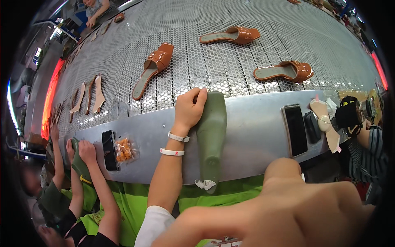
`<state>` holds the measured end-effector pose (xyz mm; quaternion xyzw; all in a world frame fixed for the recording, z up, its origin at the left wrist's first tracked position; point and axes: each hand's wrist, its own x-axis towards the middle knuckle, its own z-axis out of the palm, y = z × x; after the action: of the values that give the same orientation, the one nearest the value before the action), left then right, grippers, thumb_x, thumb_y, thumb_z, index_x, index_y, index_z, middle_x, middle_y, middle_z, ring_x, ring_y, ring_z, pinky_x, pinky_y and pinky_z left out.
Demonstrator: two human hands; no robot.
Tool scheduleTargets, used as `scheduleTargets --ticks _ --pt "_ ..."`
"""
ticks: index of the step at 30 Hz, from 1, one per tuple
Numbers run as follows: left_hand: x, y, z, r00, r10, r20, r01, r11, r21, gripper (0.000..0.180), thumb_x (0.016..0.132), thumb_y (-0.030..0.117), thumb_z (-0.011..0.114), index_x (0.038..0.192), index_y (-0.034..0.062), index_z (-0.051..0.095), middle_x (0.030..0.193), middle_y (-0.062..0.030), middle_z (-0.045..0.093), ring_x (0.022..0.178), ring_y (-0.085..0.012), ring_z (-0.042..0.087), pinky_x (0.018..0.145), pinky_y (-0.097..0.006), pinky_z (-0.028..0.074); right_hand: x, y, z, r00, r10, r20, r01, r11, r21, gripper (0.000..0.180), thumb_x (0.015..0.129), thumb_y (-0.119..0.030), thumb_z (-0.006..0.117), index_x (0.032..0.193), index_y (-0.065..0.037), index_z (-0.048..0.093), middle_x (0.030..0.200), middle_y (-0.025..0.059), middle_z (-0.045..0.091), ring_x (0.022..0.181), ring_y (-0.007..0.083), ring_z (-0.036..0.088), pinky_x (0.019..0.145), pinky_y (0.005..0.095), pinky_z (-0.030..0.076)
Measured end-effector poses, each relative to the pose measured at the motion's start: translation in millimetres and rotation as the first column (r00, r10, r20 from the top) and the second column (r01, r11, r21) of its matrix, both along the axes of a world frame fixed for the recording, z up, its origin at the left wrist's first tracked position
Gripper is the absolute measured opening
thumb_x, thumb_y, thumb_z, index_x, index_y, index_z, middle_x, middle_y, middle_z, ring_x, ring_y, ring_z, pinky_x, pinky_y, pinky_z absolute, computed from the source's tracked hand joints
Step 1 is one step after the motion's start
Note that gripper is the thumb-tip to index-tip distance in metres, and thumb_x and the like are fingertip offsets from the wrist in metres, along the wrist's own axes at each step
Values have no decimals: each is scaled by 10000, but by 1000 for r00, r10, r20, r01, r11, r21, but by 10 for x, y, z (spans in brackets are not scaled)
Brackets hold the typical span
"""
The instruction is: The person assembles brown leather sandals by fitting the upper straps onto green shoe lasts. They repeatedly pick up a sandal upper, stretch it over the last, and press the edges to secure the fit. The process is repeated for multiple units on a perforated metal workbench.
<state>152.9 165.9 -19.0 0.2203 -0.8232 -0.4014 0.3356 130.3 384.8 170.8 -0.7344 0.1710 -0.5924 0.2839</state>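
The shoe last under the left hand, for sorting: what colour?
Olive green shoe last, head view.

Matt green plastic shoe last (212, 127)

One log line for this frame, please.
left hand grips green shoe last on metal ledge | right hand near camera, grasp unclear

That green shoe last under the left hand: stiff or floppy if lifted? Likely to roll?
The green shoe last looks like solid moulded plastic holding its shape under the left hand, so probably stiff and fairly heavy for its size. It lies along the smooth metal ledge, so it may slide easily. Its rounded sides suggest it could rock, though hardly roll far.
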Motion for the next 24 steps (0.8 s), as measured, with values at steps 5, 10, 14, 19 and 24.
scheduleTargets --ticks 5,10,14,19,24 --pt "49 -34 -25 1000 -11 3 11 1000 22 375 956 272 580 712 -13 591 510 -74 481 461 -129 403 466 -323 337 43 -28 -30 1000 -23 -12 23 1000 9 620 951 -536 394 1017 29 641 940 161 640 898 251 599 826 379 458" --pt "118 -98 -43 1000 -26 12 25 999 34 381 958 269 577 709 -19 573 509 -69 468 467 -117 397 464 -318 328 42 -24 5 1000 -30 -3 30 1000 3 599 952 -523 399 1015 22 640 937 155 638 895 247 597 826 377 456" --pt "222 -148 -30 999 -18 31 17 1000 18 372 957 265 576 713 -17 574 508 -73 474 464 -121 402 465 -319 334 31 -15 47 1000 -16 4 16 1000 -11 583 953 -514 403 1014 16 639 935 150 637 893 244 596 827 376 454" --pt "163 -130 -38 999 -31 -20 32 998 46 366 955 266 577 717 -12 586 510 -79 490 457 -132 420 468 -323 348 50 -30 91 999 -34 -8 34 999 -5 562 953 -501 409 1012 9 637 932 144 635 890 240 594 827 374 452" --pt "179 -174 -21 998 -51 -25 52 998 37 369 949 275 577 711 -5 599 517 -100 513 446 -169 457 468 -337 361 77 -37 156 1000 -31 -7 31 1000 -5 542 954 -489 414 1010 2 636 929 139 633 888 236 592 828 372 450"
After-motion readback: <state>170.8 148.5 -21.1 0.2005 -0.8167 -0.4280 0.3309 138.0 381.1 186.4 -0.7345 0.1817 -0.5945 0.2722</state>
